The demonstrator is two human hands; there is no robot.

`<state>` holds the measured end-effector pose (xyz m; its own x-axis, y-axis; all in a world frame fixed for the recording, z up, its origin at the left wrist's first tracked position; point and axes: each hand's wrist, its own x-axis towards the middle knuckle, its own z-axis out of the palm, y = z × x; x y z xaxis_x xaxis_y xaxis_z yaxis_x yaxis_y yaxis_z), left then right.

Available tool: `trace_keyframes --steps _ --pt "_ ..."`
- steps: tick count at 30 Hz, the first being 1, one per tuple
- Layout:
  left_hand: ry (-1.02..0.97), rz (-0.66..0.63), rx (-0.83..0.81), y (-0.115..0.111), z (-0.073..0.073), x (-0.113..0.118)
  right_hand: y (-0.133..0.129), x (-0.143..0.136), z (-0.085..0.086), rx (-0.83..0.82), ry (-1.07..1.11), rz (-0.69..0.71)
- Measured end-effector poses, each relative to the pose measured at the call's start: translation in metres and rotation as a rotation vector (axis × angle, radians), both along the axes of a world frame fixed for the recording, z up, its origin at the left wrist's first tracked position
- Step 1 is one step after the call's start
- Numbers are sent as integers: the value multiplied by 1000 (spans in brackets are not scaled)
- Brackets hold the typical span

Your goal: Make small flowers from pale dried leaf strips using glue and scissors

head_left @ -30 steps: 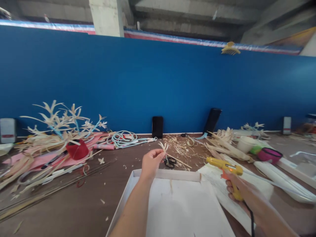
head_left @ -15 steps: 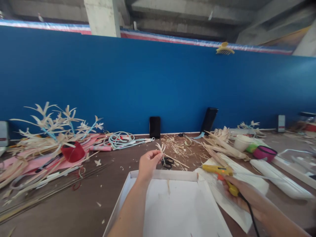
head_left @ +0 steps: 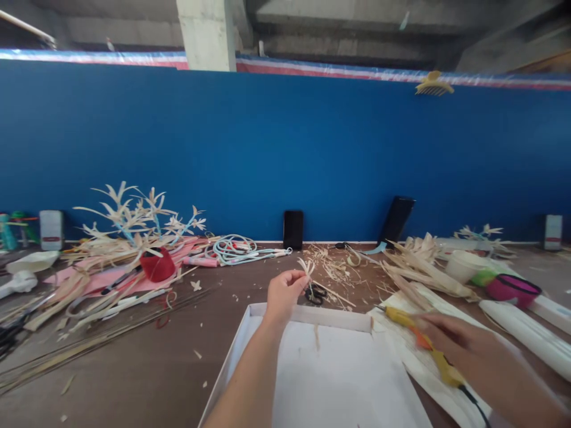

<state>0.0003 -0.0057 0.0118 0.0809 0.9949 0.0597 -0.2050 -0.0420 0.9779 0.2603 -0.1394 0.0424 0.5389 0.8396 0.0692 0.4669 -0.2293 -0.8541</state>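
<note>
My left hand (head_left: 285, 291) reaches over the far edge of a white box lid (head_left: 343, 380). Its thumb and fingertips pinch a small flower of pale, thin strips (head_left: 306, 267), petals pointing up. Just beyond lie black-handled scissors (head_left: 316, 293) on the table. On the right, my right hand (head_left: 464, 348) is blurred by motion, its fingers closed about the middle of a yellow hot glue gun (head_left: 446, 367). The gun's nozzle points to the far left, low above white paper (head_left: 428, 374), and its black cord trails toward me.
Left stand strip flowers on blue stems (head_left: 129, 220), beside a red pincushion-like object (head_left: 157, 264) and a coiled light-blue cord (head_left: 234, 248). Phones (head_left: 293, 229) lean against the blue partition (head_left: 267, 142). Right are dry husks (head_left: 437, 267), a white cup (head_left: 464, 266) and a magenta pouch (head_left: 513, 289).
The view has swung slightly left. The glue gun has turned, its handle end now slanting toward me, with my right hand shifting along it. My left hand keeps its pinch on the flower.
</note>
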Motion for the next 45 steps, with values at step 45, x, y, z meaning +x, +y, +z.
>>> trace_keyframes --steps 45 --pt "215 108 119 6 -11 -1 136 -142 -36 132 697 343"
